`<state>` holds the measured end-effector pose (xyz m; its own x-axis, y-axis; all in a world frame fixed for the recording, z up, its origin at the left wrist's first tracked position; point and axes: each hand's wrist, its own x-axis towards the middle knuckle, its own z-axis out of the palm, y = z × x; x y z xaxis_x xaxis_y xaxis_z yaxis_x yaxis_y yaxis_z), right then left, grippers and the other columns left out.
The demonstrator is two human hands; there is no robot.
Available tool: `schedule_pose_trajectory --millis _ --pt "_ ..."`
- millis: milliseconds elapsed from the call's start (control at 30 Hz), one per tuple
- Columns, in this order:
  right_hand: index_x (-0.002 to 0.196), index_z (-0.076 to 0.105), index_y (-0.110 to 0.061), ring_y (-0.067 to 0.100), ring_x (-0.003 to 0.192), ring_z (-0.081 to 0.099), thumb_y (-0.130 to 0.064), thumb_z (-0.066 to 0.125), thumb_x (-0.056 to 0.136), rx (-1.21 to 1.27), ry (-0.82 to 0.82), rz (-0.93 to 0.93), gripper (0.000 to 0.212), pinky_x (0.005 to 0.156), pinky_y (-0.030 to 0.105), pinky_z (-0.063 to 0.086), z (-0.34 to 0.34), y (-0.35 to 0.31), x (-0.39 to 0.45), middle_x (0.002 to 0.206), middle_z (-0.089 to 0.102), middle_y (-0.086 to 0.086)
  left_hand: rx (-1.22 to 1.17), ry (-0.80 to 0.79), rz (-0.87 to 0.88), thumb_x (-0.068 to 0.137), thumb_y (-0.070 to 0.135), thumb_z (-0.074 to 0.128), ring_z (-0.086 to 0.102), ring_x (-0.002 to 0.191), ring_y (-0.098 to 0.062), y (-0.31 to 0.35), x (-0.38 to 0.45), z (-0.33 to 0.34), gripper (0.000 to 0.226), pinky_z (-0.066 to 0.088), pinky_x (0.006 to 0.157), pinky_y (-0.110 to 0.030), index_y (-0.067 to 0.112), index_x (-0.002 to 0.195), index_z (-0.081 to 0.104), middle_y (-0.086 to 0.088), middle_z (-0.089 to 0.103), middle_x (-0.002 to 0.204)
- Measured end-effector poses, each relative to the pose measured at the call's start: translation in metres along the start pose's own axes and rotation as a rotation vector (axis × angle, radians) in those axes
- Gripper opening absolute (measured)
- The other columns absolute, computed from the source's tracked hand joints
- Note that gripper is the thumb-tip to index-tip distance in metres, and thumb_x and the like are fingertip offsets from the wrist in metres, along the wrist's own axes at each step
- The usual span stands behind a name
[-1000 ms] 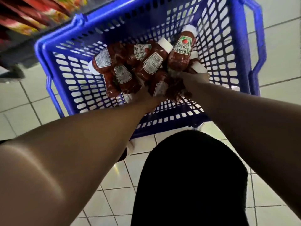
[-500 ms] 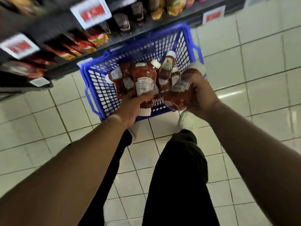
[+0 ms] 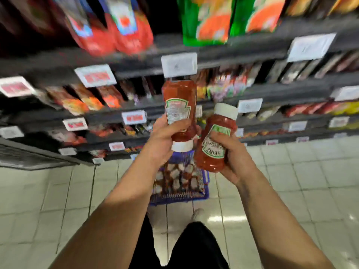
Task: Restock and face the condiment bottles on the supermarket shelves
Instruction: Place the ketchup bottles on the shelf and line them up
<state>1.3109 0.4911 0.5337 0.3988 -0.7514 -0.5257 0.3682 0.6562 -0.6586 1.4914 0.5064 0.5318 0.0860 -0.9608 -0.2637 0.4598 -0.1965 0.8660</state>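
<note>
Both hands have lifted from the basket (image 3: 178, 195), fingers clamped round ketchup bottles (image 3: 179, 105).

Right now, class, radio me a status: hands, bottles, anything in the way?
Left hand grips one bottle, cap down. Right hand grips another bottle, cap up. Basket on floor below. Nothing between the bottles and the shelves.

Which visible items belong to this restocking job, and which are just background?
Job: ketchup bottle in left hand; ketchup bottle in right hand; blue basket of bottles; shelves.
Background: snack bags; price tags; tiled floor.
</note>
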Motion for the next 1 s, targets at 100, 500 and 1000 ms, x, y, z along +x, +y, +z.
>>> schedule_pose_trajectory --millis 100,500,1000 --pt "0.111 0.066 -0.003 0.029 0.080 0.073 -0.003 0.072 0.073 -0.068 -0.114 -0.144 0.039 0.079 0.042 0.061 0.039 -0.058 -0.021 0.100 0.073 0.019 0.052 -0.045 0.169 0.074 0.002 0.064 0.073 0.071 -0.027 0.082 -0.005 0.033 0.038 0.059 0.066 -0.034 -0.003 0.112 0.060 -0.016 0.073 0.087" --pt "0.101 0.076 -0.017 0.036 0.087 0.075 -0.021 0.083 0.074 -0.433 -0.360 -0.426 0.029 0.066 0.043 0.060 0.216 -0.222 -0.073 0.092 0.074 0.019 0.320 0.104 0.624 0.064 0.031 0.086 0.072 0.086 -0.029 0.333 -0.042 0.031 0.040 0.060 0.081 -0.045 0.018 0.099 0.072 -0.009 0.076 0.094" --pt "0.100 0.066 0.000 0.022 0.078 0.077 -0.030 0.083 0.084 -0.955 -0.124 -0.395 0.037 0.068 0.036 0.063 0.427 -0.218 0.050 0.089 0.079 0.012 0.436 0.102 0.629 0.057 0.044 0.087 0.076 0.090 -0.015 0.433 -0.005 -0.087 0.055 0.060 0.076 -0.026 0.018 0.103 0.074 -0.001 0.079 0.099"
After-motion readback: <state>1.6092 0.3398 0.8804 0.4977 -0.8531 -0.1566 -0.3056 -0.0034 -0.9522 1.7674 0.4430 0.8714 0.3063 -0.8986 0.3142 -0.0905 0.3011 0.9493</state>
